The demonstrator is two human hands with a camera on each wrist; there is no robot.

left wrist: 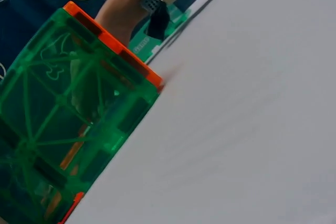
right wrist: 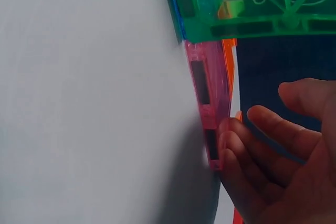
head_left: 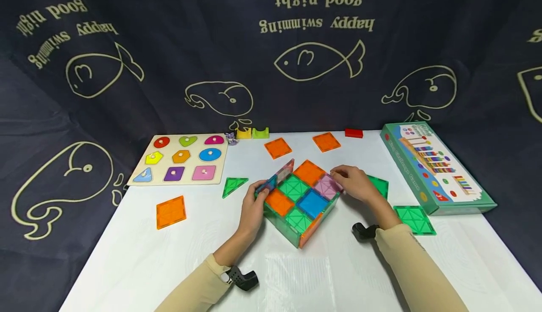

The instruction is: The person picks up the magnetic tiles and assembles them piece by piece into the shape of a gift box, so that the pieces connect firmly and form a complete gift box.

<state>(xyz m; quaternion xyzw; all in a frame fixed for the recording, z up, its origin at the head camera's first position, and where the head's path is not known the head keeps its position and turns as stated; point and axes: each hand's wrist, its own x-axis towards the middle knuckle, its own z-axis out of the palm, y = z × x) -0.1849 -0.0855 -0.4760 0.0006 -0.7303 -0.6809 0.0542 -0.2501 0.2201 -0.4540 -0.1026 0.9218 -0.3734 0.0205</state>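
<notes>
A shallow box-like structure of translucent magnetic tiles stands mid-table, with orange, green, pink and blue squares showing between low side walls. My left hand (head_left: 251,211) pinches an upright blue magnetic tile (head_left: 270,183) on its left side, thumb on the inner face. At the right corner, the fingers of my right hand (head_left: 353,182) touch a pink magnetic tile (right wrist: 202,93); the thumb stays apart from it in the right wrist view. Green wall tiles (left wrist: 58,98) form the near left side, and an orange wall tile (head_left: 313,227) forms part of the near right side.
Loose orange tiles (head_left: 171,212) and green tiles (head_left: 414,220) lie around the structure. A wooden shape puzzle board (head_left: 192,165) is at the back left. A green game box (head_left: 436,168) lies at the right. Small yellow blocks (head_left: 243,133) and a red block (head_left: 353,133) line the back edge.
</notes>
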